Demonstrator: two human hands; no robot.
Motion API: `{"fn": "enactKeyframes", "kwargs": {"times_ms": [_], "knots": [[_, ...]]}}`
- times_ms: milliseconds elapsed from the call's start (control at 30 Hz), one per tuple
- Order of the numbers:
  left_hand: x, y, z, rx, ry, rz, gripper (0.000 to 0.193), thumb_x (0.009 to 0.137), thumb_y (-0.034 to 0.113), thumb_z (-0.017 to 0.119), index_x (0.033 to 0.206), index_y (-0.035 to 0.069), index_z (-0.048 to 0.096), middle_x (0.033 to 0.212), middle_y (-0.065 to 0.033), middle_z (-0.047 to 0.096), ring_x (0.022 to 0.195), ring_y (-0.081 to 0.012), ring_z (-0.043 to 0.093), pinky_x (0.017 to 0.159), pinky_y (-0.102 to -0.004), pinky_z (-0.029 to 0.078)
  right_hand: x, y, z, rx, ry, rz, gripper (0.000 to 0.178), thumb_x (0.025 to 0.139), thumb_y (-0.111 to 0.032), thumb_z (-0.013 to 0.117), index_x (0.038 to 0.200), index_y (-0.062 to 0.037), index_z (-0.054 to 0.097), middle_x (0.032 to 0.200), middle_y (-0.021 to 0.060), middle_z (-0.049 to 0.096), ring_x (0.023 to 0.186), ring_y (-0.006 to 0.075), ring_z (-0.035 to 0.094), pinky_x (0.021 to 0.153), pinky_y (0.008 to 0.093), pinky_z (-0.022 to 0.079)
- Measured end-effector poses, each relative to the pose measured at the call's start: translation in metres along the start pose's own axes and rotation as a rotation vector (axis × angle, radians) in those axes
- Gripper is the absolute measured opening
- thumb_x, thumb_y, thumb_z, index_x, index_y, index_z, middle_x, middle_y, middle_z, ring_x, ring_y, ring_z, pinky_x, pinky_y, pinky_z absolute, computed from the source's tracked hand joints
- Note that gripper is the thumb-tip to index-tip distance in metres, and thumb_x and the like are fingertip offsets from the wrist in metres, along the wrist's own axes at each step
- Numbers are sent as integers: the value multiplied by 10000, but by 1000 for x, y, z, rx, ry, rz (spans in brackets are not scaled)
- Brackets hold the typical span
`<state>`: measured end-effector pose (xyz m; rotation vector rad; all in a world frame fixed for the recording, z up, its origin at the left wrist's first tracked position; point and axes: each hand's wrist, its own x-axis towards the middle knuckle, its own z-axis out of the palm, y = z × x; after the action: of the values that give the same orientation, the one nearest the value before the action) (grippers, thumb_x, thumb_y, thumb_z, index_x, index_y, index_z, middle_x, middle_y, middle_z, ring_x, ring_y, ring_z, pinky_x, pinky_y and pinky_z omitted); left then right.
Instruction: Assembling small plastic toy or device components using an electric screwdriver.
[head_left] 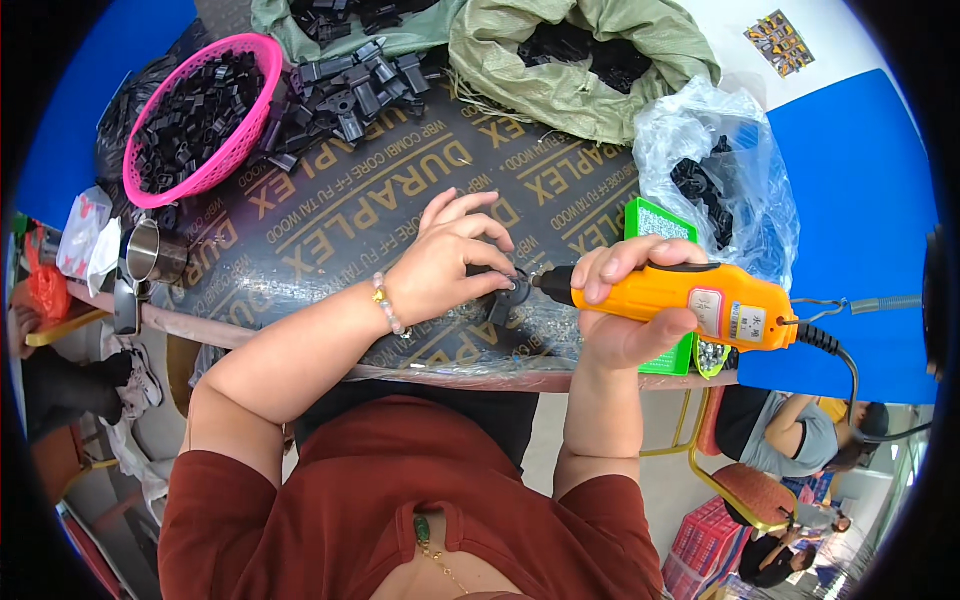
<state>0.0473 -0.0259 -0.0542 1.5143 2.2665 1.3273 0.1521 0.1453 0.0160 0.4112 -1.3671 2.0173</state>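
Observation:
In my right hand [630,290] is an orange electric screwdriver [735,305], with my fingers wrapped around its front end. Its black nose points left, with the tip at or very near a small black plastic part [508,302]. My left hand [455,255] pinches this part between thumb and index finger against the table, while the other fingers stretch out above. Whether a screw sits under the tip is too small to tell. A green tray [648,225] of small metal pieces lies partly behind my right hand.
A pink basket [272,95] of black parts stands at the left, beside a pile of black parts [355,90]. Green woven sacks [490,50] and a clear plastic bag [770,190] hold more. A metal cup [143,250] stands near the left edge. The screwdriver's cable [855,385] trails right.

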Motion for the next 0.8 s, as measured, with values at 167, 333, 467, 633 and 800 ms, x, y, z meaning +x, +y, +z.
{"fn": "enactKeyframes", "kwargs": {"times_ms": [167, 333, 467, 633, 800], "knots": [[1, 3, -1, -5, 23, 19, 107, 752, 200, 813, 846, 206, 762, 1099, 43, 635, 1396, -292, 377, 1182, -532, 141, 0, 0, -2, 0, 2, -29, 577, 866, -556, 686, 1115, -84, 467, 869, 127, 618, 647, 190, 622, 602, 359, 553], [-1, 2, 3, 32, 6, 12, 233, 707, 245, 845, 917, 195, 758, 1114, 24, 637, 1387, -298, 388, 1170, -535, 160, -3, 1, -1, -8, 0, -1, 567, 867, -530, 701, 1114, -78, 465, 863, 135, 615, 646, 190, 621, 606, 359, 558], [-2, 10, 7, 31, 57, -52, 424, 665, 296, 869, 1051, 178, 735, 1152, 5, 641, 1387, -291, 391, 1164, -538, 168, -2, 1, -4, -86, 72, 23, 571, 860, -480, 738, 1125, -56, 461, 856, 147, 608, 645, 186, 618, 616, 362, 566], [-4, 7, 11, 143, -37, -9, 520, 659, 338, 867, 1126, 167, 715, 1140, -21, 658, 1370, -285, 420, 1157, -544, 170, -4, 5, -10, -89, 114, 29, 552, 849, -404, 775, 1126, -39, 467, 846, 150, 610, 644, 182, 615, 621, 360, 570], [-4, 6, 13, 129, -45, -21, 482, 675, 331, 859, 1107, 162, 726, 1091, -24, 682, 1359, -288, 441, 1152, -543, 175, -4, 8, -11, -234, 106, 50, 489, 894, -464, 707, 1101, -72, 499, 832, 130, 607, 613, 174, 589, 592, 357, 534]]}}
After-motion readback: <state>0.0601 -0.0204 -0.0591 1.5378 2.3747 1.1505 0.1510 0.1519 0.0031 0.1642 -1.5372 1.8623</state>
